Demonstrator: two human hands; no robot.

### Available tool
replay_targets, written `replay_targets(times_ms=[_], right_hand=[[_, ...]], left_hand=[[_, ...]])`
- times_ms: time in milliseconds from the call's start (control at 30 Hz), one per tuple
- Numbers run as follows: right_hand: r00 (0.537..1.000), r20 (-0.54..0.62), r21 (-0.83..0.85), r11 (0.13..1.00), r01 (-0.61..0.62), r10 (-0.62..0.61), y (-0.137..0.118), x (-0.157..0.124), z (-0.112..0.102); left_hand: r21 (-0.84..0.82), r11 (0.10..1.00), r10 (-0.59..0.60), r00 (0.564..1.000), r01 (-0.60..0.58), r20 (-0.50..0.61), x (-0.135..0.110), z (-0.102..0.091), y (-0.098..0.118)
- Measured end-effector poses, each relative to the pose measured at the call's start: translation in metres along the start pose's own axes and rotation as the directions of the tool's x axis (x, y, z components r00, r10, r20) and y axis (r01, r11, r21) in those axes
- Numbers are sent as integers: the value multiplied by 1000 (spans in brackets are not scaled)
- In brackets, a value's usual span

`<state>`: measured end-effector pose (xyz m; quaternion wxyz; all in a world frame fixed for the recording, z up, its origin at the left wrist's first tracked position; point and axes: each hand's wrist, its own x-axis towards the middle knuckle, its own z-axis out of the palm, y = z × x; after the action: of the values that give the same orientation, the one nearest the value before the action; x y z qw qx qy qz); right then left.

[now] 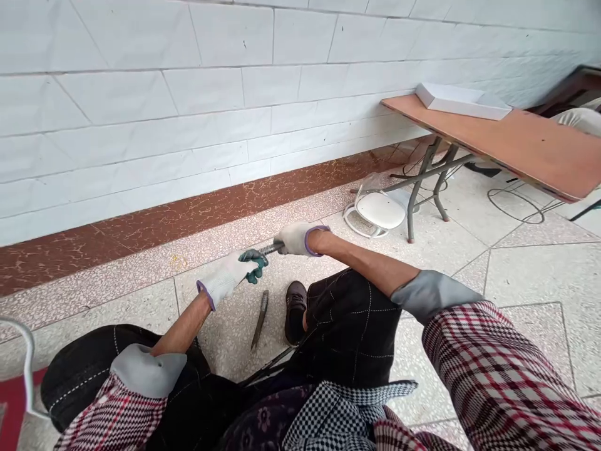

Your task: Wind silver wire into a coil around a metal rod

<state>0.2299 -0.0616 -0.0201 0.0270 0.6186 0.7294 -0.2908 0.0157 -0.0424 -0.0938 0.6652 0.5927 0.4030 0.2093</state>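
My left hand (230, 274), in a white work glove with green-coated fingers and a purple cuff, is closed round the lower left end of a threaded metal rod (269, 249). My right hand (300, 238), in a matching glove, grips the rod's other end. Only a short ridged stretch of grey metal shows between the gloves; both ends are largely hidden. Below the hands, a second metal rod (260, 319) lies on the speckled floor. Its upper end looks threaded and its lower end narrows and looks split. My shoe (295, 307) is just right of it.
A white tiled wall (211, 94) with a brown skirting runs ahead. To the right stand a low white chair (379, 209) and a folding table (530, 141) bearing a white shallow box (462, 101). Cables (516, 203) lie beneath it. A curved white metal tube (29, 363) is at lower left.
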Motion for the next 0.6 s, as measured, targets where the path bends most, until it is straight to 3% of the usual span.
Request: replay_targets(times_ms=[167, 367, 467, 533, 600], right_hand=[[992, -119, -211, 975, -68, 44, 16, 3, -17], [972, -236, -161, 986, -49, 9, 18, 1, -25], [967, -254, 119, 993, 13, 18, 13, -6, -26], [980, -192, 410, 911, 37, 47, 9, -13, -26], [992, -121, 598, 801, 40, 41, 4, -19, -26]], left_hand=[[-90, 996, -5, 996, -3, -90, 4, 3, 4], [-120, 992, 17, 988, -36, -152, 7, 3, 7], [-119, 991, 38, 992, -52, -119, 6, 9, 7], [-111, 992, 51, 993, -63, -110, 5, 10, 8], [-97, 993, 63, 991, -74, -115, 7, 9, 9]])
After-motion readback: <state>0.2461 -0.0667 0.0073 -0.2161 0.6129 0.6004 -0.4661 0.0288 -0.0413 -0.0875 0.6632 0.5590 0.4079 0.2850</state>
